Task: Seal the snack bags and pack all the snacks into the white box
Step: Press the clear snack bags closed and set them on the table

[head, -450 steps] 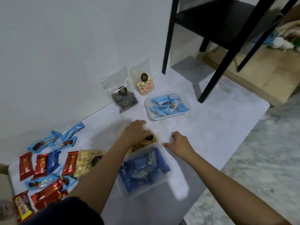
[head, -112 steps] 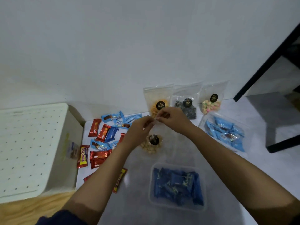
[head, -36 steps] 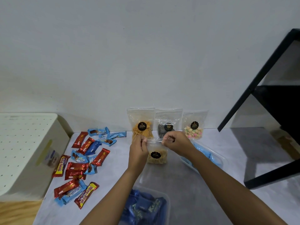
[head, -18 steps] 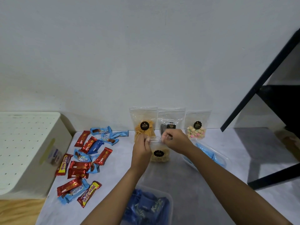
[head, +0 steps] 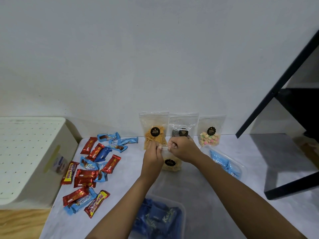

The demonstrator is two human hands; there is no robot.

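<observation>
My left hand (head: 152, 156) and right hand (head: 183, 150) each pinch the top strip of a clear bag (head: 170, 163), upright over the table (head: 207, 195) before three more bags (head: 183, 125). It seems light, thin and slippery, with brittle contents; best held by the strip, never squeezed

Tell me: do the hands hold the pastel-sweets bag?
No, the pastel-sweets bag stands untouched; left hand and right hand pinch the pale-snack bag.

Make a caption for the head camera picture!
Left hand and right hand pinch the top of a snack bag; three more bags stand behind.
</observation>
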